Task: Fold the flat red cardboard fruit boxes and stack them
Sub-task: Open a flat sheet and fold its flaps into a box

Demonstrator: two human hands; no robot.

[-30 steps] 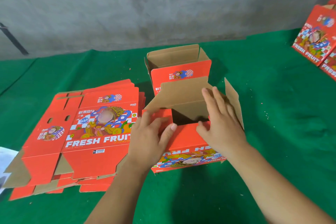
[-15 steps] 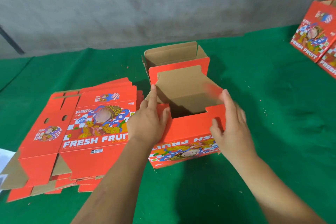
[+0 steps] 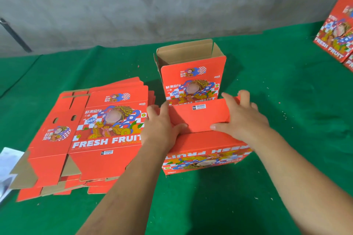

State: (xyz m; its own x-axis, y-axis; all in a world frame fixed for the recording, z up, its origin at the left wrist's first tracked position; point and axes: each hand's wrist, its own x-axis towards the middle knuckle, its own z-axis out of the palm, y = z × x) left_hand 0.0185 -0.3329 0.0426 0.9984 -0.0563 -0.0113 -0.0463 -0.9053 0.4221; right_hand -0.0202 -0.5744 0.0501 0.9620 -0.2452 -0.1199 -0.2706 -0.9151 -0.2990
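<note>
Green cloth covers the bench [image 3: 267, 101], where the box [image 3: 206, 150] that gaped brown half a second ago now has its red flap [image 3: 198, 118] folded over the top. Our left grip [image 3: 162, 126] and right grip [image 3: 242, 118] lie spread on the flap's ends, pressing it down. We see flat blanks [image 3: 95, 139] just left, an open box [image 3: 191, 74] just behind, and bare cloth rightward to the folded boxes [image 3: 336, 40].

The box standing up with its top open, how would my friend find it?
Look at the green table, by the grey wall. Behind the box under the left hand and right hand stands the open box. Unlike the flat pile to its left, it stands tall with its brown inside showing.
</note>
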